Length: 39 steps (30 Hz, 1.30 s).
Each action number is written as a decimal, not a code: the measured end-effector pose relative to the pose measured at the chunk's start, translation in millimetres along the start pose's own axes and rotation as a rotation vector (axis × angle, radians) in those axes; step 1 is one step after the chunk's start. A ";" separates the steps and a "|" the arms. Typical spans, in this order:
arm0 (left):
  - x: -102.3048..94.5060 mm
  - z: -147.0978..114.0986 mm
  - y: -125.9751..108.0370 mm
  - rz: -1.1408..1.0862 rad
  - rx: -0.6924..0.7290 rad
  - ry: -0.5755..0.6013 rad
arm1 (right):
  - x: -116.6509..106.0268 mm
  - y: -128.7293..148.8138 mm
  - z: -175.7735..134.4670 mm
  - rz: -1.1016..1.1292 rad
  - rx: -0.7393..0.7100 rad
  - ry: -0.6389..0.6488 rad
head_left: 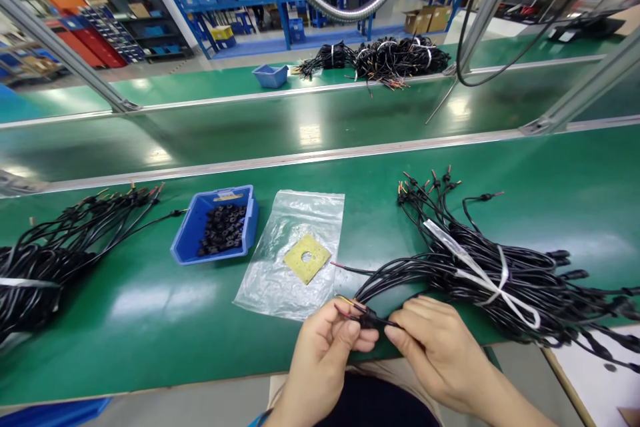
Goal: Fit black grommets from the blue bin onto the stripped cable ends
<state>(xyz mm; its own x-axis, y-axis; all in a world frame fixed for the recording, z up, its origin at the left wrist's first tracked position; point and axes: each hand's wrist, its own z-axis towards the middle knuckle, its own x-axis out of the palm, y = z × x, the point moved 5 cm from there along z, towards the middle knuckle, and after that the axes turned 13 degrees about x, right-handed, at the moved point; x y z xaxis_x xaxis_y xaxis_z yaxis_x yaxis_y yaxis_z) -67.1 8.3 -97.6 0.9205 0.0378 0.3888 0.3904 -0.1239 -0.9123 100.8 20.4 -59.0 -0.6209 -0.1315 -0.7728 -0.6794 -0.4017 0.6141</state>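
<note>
Black cable (385, 322) was strung between both hands, close to the front edge of the green bench (125, 353). Left hand (325, 350) had thumb and fingers pinched on a dark fitting (369, 318), coloured wire ends (353, 304) poking out past it. Right hand (440, 350) was clamped on the cable just beside that. From my remote seat it looked like working the fitting along the cable, so I'd have wanted both grips close, force in line with the cable, and those wire ends left unbent. Couldn't tell how well it was seated, since fingers hid too much.

Room-wise, the front edge ran right below the hands, so a slip could've sent something off the bench. Right side was tight: the tied bundle (480, 267) crowded that hand, and one loose lead (356, 271) reached the plastic bag (265, 280). Best space I saw was leftward, bare green in front of the blue bin (183, 257).
</note>
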 end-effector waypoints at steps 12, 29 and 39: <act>6.8 -3.5 -9.0 0.042 -0.007 -0.066 | -9.1 11.4 0.6 0.101 -0.205 0.060; 0.1 -1.4 -6.0 0.040 0.035 0.021 | 6.9 12.5 -5.8 0.247 -0.108 -0.050; 1.9 2.5 -5.3 -0.055 0.021 0.028 | 3.6 7.8 1.9 0.261 0.059 -0.199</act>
<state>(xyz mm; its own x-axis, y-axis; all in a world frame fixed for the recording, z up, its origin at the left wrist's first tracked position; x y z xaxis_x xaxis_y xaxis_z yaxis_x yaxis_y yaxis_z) -67.4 11.5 -92.3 0.8970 0.0166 0.4418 0.4411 -0.1017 -0.8917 92.6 18.5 -56.7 -0.8372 -0.0413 -0.5453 -0.5050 -0.3241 0.7999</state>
